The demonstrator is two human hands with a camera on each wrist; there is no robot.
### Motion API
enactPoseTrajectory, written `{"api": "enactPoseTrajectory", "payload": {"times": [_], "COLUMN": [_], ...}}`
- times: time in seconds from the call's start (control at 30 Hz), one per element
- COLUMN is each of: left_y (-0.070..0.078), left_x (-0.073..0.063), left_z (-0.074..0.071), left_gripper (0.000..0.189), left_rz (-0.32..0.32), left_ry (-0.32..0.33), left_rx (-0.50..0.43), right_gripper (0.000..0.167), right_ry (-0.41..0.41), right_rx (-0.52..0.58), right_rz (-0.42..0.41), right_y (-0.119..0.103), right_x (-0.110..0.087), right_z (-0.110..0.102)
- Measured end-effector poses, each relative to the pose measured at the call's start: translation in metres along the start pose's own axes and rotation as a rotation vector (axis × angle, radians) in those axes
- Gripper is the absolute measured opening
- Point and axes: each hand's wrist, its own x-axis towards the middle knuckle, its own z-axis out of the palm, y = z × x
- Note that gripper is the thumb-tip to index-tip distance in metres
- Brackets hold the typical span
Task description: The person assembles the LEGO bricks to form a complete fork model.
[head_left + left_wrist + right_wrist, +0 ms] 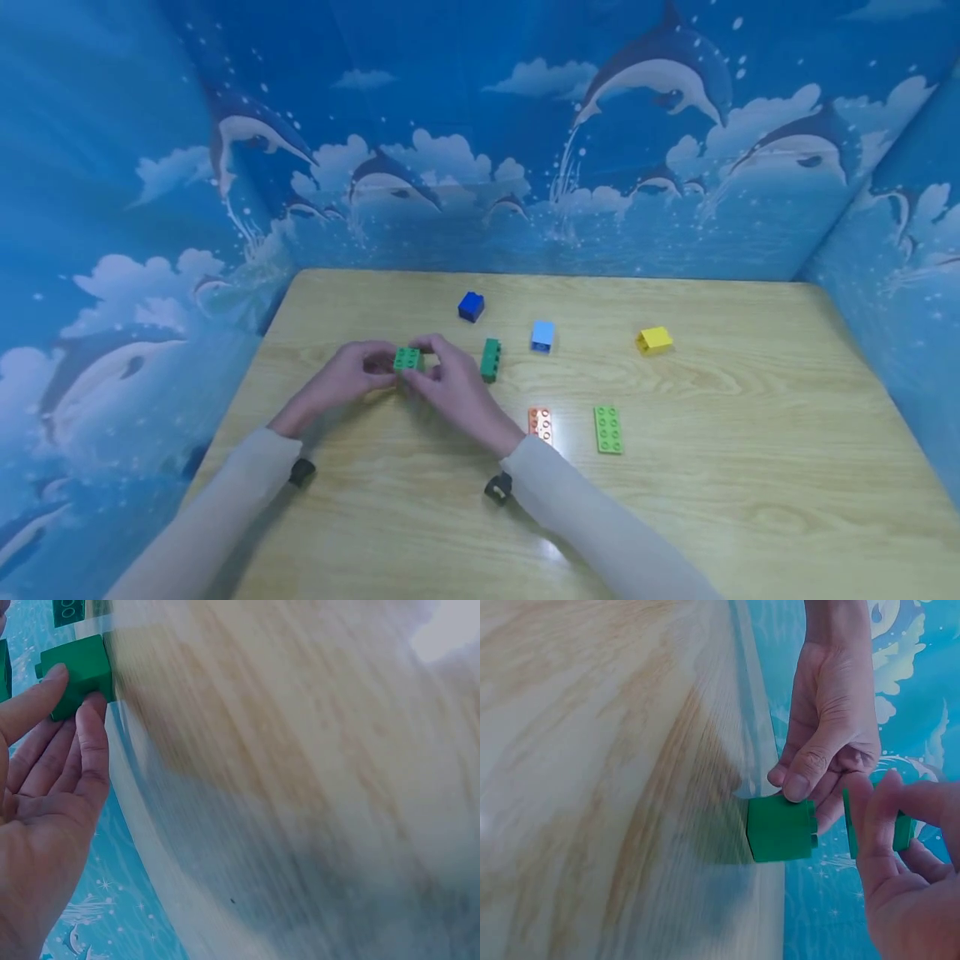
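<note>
My left hand point(341, 379) pinches a green block point(84, 667) between thumb and fingers, low over the wooden table. Its studs face up, as the right wrist view point(780, 831) shows. Just above it, my right hand point(461, 392) grips a second green brick point(407, 358), studded on top and partly hidden by my fingers. In the right wrist view a gap separates the two green pieces. A dark green brick point(491, 360) lies on its side just right of my right hand.
On the table point(720, 467) lie a dark blue block point(471, 307), a light blue block point(542, 336) and a yellow block point(655, 340). Nearer are an orange brick point(538, 423), partly behind my right wrist, and a light green brick point(608, 430). Dolphin-print sheets point(465, 225) surround the table.
</note>
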Motion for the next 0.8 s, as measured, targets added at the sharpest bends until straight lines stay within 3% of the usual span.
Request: {"api": "enactPoseTrajectory", "payload": {"times": [0.17, 0.4, 0.63, 0.8], "left_y": [0.002, 0.0, -0.002, -0.001], "left_x": [-0.002, -0.005, -0.006, -0.004], "left_z": [-0.002, -0.001, -0.001, 0.0], "left_gripper": [0.039, 0.044, 0.043, 0.044], "left_rz": [-0.01, 0.006, 0.009, -0.001], "left_ry": [0.014, -0.023, 0.01, -0.005], "left_rx": [-0.002, -0.047, -0.042, -0.106], "right_gripper": [0.046, 0.044, 0.042, 0.042], "right_ry": [0.005, 0.018, 0.0, 0.002], "right_rx": [0.02, 0.027, -0.011, -0.017], "right_rz": [-0.023, -0.011, -0.018, -0.012], "right_y": [0.002, 0.005, 0.004, 0.008], "right_x": [0.009, 0.015, 0.016, 0.017], "right_z": [0.007, 0.013, 0.014, 0.012]}}
